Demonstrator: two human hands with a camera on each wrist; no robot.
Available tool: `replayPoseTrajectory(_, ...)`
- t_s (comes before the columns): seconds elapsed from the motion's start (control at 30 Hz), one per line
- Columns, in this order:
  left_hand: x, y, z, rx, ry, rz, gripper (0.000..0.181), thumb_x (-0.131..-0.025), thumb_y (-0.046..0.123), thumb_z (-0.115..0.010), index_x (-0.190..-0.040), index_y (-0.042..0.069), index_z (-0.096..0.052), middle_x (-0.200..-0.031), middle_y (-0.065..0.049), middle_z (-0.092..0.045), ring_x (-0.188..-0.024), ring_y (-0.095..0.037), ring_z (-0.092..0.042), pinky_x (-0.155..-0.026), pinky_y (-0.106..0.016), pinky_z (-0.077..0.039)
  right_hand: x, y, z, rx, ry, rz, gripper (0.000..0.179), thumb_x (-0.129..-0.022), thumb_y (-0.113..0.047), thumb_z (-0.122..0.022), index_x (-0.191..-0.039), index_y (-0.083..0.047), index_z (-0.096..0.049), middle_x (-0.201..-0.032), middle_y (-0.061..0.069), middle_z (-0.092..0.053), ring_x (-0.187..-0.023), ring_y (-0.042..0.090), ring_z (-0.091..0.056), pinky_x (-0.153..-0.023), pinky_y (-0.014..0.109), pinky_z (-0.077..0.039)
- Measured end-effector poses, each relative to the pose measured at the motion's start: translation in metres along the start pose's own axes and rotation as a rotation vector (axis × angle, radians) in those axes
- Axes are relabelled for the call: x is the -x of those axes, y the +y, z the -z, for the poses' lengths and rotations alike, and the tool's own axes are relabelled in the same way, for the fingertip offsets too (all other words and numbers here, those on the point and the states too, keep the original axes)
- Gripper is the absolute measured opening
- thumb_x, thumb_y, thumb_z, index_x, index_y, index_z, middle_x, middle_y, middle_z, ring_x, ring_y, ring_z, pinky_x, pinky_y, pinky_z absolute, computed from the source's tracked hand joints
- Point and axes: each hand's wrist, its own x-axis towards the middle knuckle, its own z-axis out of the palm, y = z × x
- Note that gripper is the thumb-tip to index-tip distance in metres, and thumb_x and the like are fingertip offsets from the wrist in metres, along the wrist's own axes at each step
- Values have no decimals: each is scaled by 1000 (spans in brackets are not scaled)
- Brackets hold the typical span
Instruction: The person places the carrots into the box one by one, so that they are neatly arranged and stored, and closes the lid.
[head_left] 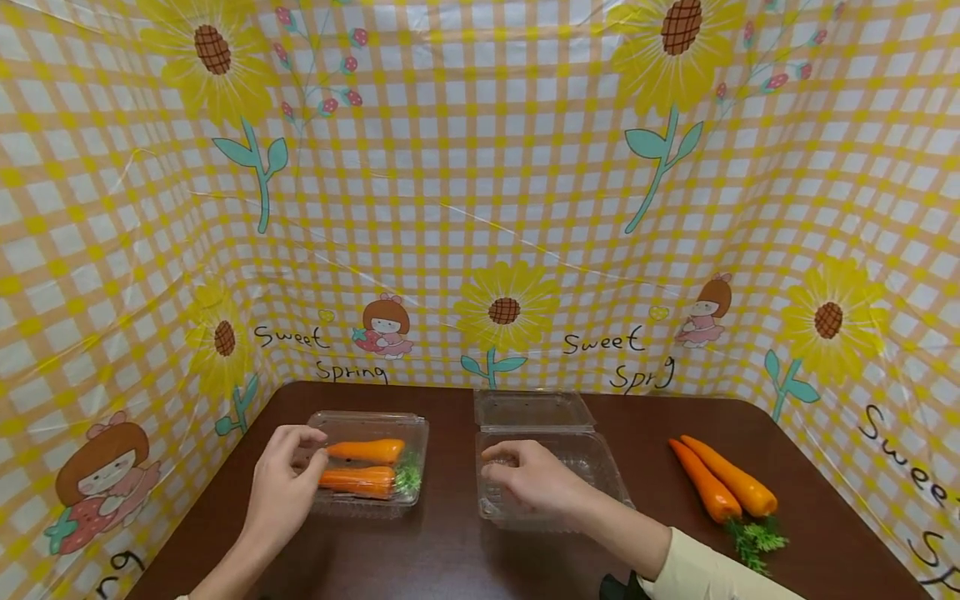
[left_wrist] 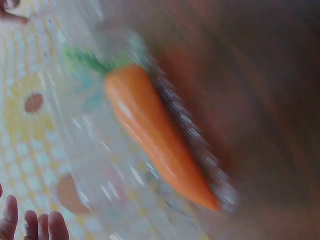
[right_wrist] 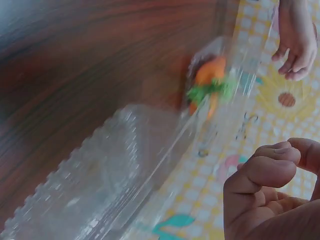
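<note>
A clear plastic box at the left holds two orange carrots, one with feathery green leaves. My left hand hovers at the box's left side, fingers loosely bent and holding nothing. In the left wrist view a carrot shows through the clear plastic, with some blur. Over a second clear box, whose lid is folded back, is my right hand. Its fingers are loosely curled, and nothing shows between them in the right wrist view. I cannot tell whether it touches the box.
Two more carrots with green tops lie side by side on the right of the dark brown table. A checked cloth with sunflowers hangs at the back and both sides. A small black object shows under the right forearm.
</note>
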Motion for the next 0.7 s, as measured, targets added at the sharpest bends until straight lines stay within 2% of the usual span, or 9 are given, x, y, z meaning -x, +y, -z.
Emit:
replayPoseTrajectory(0.13,1,21,-19,72,-23,-88,15,-93,4,-66,-102,15,-68,-106,3,-59,-92,-17,-60,-74,-26,-54,10,8,15,55,81,-10,42,-100,-28,-61,-135,-4,-61,-58,-1,-42,-46,12,-33,-47,28,-31)
replayPoseTrajectory(0.23,3,36,-33,110,-59,-142,19,-90,1,-68,-102,17,-69,-105,4,-61,-97,-17,-58,-76,-29,-55,16,13,24,116,164,-21,38,-99,-28,-64,-131,-8,-65,-69,2,-53,-58,15,-43,-53,30,-36)
replayPoseTrajectory(0.37,9,54,-49,151,-154,-137,23,-90,4,-68,-104,22,-68,-109,8,-60,-98,-13,-59,-79,-31,-55,23,18,35,169,263,-41,31,-97,-27,-67,-126,-15,-69,-94,5,-66,-80,18,-56,-66,34,-45)
replayPoseTrajectory(0.47,14,65,-60,167,-246,-107,23,-93,9,-67,-108,26,-67,-114,12,-59,-99,-10,-58,-82,-30,-55,28,23,43,170,294,-52,30,-98,-27,-67,-127,-18,-69,-105,3,-69,-87,19,-59,-71,34,-47)
replayPoseTrajectory(0.57,17,73,-71,169,-351,-111,19,-95,14,-66,-110,25,-67,-116,11,-59,-100,-11,-58,-84,-32,-55,35,29,51,173,321,-48,32,-98,-26,-67,-128,-16,-69,-103,2,-69,-85,19,-59,-70,33,-46)
replayPoseTrajectory(0.7,20,82,-86,144,-476,-136,20,-95,23,-66,-115,22,-67,-115,6,-62,-96,-14,-59,-83,-31,-53,46,38,61,164,357,-54,35,-98,-25,-66,-130,-13,-67,-81,4,-61,-71,19,-53,-63,32,-43)
